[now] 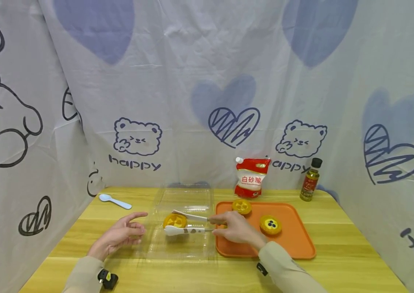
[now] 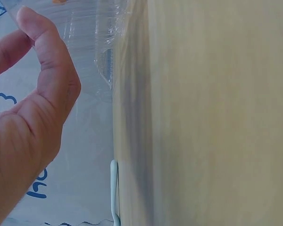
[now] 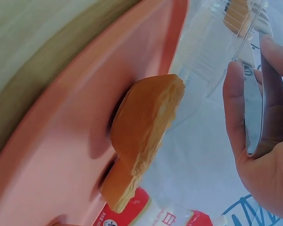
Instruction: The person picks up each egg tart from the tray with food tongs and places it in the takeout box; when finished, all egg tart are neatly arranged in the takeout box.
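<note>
Apparently only a small part is done: one yellow tart is between the tips of the tongs, within the clear container — whether pinched or already let go, I cannot tell; the right hand grips the tongs; the left hand, fingers loosely bent around nothing, is just beside the container; other tarts — one mostly hidden by the right hand — sit on the orange tray, seemingly untouched; most looks left.
</note>
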A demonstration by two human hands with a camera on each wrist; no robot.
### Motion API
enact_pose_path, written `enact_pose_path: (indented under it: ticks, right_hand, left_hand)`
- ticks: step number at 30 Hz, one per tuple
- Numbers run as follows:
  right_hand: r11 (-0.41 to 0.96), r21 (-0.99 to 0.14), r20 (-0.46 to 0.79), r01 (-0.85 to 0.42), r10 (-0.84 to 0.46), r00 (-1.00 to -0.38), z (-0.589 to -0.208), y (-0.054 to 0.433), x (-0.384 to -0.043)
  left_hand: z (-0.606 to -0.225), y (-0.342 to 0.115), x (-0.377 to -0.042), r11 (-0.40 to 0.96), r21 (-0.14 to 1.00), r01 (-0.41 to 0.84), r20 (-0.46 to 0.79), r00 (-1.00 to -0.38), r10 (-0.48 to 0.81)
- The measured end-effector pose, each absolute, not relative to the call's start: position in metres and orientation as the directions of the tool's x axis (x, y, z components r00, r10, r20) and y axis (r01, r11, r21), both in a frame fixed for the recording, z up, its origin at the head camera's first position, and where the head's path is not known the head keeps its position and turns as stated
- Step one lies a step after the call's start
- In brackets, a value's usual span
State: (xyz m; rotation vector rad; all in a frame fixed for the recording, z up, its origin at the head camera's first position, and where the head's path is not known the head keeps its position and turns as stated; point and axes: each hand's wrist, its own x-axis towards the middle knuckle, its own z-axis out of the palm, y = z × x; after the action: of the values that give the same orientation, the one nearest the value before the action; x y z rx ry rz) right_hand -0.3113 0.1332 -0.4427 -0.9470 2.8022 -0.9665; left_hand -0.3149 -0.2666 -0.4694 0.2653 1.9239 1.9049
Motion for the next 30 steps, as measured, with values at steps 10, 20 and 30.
enact_pose_path:
  ticks: [10,20,30]
  right_hand:
    - [0.648,-0.484,0.180,-0.588,-0.583,-0.792,-0.442,0.120,-0.319]
    - [0.667,-0.344,0.207,-0.661,-0.633,-0.746,-0.437,0.104,-0.329]
    - [0.656,-0.390,0.163,-0.646,-0.641,-0.750,-0.440,0.096,-0.334]
  left_hand:
    - [-0.469,-0.267,-0.314,0.044,0.986,-0.158,-0.162,-0.897,0.410]
    - [-0.466,-0.266,-0.312,0.045,0.986,-0.160,-0.164,-0.898,0.407]
    - [-0.468,-0.265,-0.312,0.042,0.986,-0.161,-0.164,-0.904,0.395]
